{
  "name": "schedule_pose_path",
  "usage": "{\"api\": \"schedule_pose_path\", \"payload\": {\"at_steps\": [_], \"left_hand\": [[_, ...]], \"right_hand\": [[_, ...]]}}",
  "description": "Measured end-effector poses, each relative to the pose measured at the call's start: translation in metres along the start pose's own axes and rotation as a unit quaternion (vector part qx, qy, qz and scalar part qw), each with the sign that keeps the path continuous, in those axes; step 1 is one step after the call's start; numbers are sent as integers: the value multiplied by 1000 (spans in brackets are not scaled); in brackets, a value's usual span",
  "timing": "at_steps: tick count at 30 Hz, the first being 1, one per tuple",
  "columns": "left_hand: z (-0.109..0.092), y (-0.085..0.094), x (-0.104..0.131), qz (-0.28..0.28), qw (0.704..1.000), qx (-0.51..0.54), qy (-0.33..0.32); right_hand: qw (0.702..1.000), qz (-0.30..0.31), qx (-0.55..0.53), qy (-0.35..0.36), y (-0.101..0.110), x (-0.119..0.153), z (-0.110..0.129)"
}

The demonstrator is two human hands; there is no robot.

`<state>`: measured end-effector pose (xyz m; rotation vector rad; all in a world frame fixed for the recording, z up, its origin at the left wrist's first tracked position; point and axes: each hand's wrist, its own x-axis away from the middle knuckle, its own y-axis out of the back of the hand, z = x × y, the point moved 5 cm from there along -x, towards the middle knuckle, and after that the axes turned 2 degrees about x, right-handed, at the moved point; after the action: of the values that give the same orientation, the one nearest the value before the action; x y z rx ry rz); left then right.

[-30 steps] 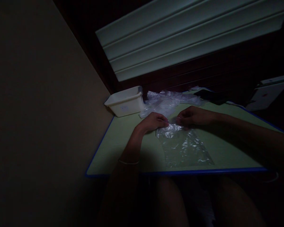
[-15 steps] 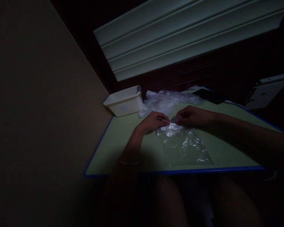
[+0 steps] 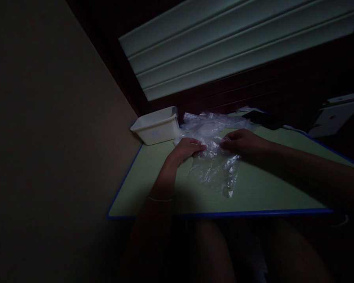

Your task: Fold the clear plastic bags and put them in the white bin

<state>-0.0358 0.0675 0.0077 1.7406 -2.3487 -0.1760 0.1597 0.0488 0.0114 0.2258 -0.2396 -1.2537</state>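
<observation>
A clear plastic bag (image 3: 216, 171), crinkled and shiny, hangs between my two hands over the pale green table. Its upper left part is pinched in my left hand (image 3: 190, 148), while my right hand (image 3: 237, 141) grips the upper right part. The bag's lower end reaches toward the table's front edge, with one corner pointing down. Just behind my hands lies a loose pile of clear plastic bags (image 3: 205, 122). In the dim light the exact fingertip contact is hard to make out.
The green table (image 3: 159, 188) has a blue edge. A white plastic bin (image 3: 159, 131) stands at the back left by the wall. A dark flat object (image 3: 262, 119) lies at the back right, and a white boxy item (image 3: 336, 118) is beyond the right edge.
My hands have moved slightly apart and a little away from me. The bag between them has lifted back from the front edge and looks narrower and more folded.
</observation>
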Motion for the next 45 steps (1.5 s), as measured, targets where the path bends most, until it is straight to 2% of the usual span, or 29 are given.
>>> {"api": "schedule_pose_path", "payload": {"at_steps": [4,8,10,13,18,23,29,34,38,45], "left_hand": [[-4,-1,2,-4,1000,-19,-14],[-11,-7,8,30,999,-16,-30],[-13,-11,10,60,997,-31,-32],[-14,-16,13,103,992,-57,-33],[-15,-21,14,109,990,-80,-34],[-13,-22,12,123,989,-70,-41],[-9,0,8,77,985,-148,-44],[-6,11,10,83,982,-170,-22],[-3,12,7,75,981,-176,-29],[0,8,1,91,985,-131,-65]], "right_hand": [[999,37,2,-7,-7,10,4],[993,110,37,10,-7,12,7],[982,161,93,13,-3,11,7],[970,208,121,28,5,9,7],[955,270,120,27,3,13,5],[953,261,150,20,-2,10,0],[968,220,121,-10,7,0,-10],[979,179,67,-77,15,-3,-18],[980,161,40,-106,15,-2,-20],[977,179,6,-115,9,0,-21]]}}
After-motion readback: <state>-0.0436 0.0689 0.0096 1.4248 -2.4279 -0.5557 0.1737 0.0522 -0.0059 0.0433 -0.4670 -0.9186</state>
